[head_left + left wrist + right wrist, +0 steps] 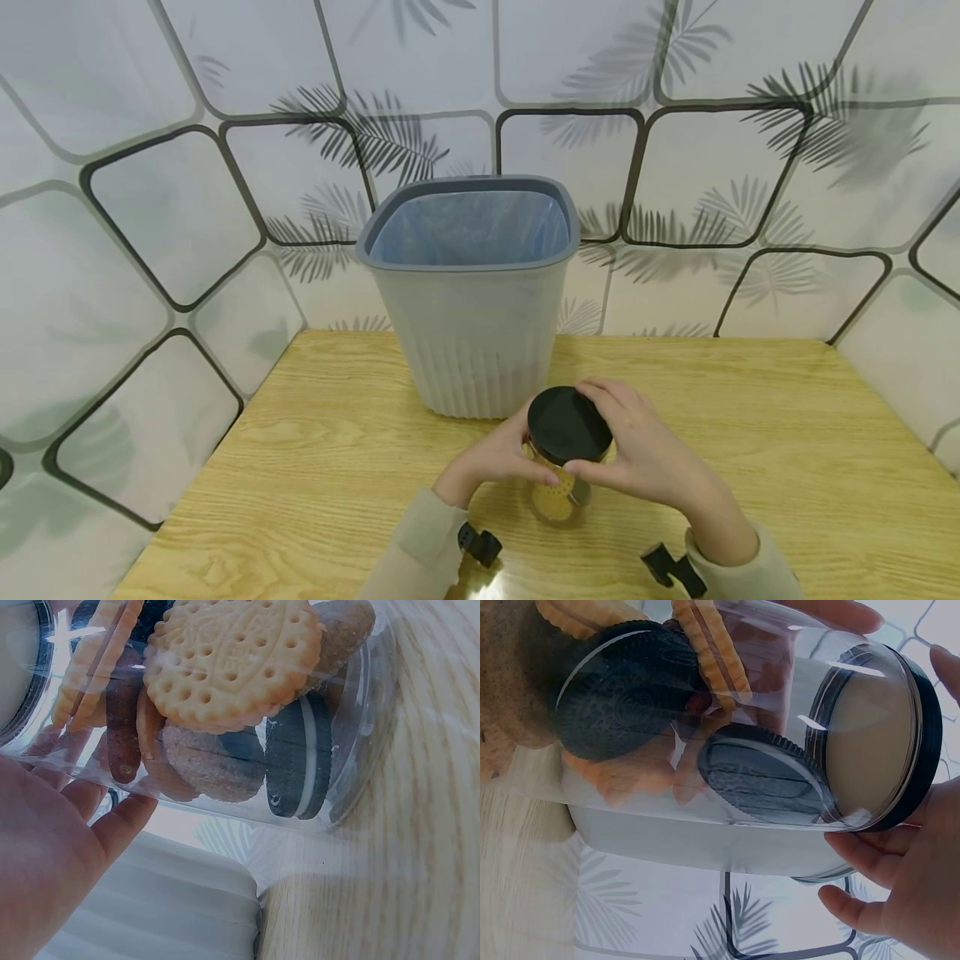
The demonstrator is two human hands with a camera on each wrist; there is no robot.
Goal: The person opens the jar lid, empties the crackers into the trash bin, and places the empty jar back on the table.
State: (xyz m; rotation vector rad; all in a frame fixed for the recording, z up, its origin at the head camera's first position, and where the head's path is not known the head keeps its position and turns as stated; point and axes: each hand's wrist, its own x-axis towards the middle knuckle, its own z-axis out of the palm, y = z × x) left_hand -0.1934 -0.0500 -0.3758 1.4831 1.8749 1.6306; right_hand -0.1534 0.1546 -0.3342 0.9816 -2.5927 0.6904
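A clear jar [553, 502] of cookies stands upright on the wooden table, capped with a round black lid [570, 425]. My left hand [498, 457] holds the jar's side, its thumb at the front and its fingers behind. From the right, my right hand [647, 450] grips the lid's edge between thumb and fingers. Through the plastic in the left wrist view show a round pricked biscuit [232, 664] and a black sandwich cookie [301, 761] with white cream. In the right wrist view the lid [928, 742] sits on the jar's mouth, with the right fingertips at its rim.
A pale grey waste bin [472, 333] lined with a bluish bag [472, 229] stands just behind the jar. Patterned wall covering [697, 183] borders the back and sides of the wooden table [315, 467]. Each wrist carries a small black camera mount.
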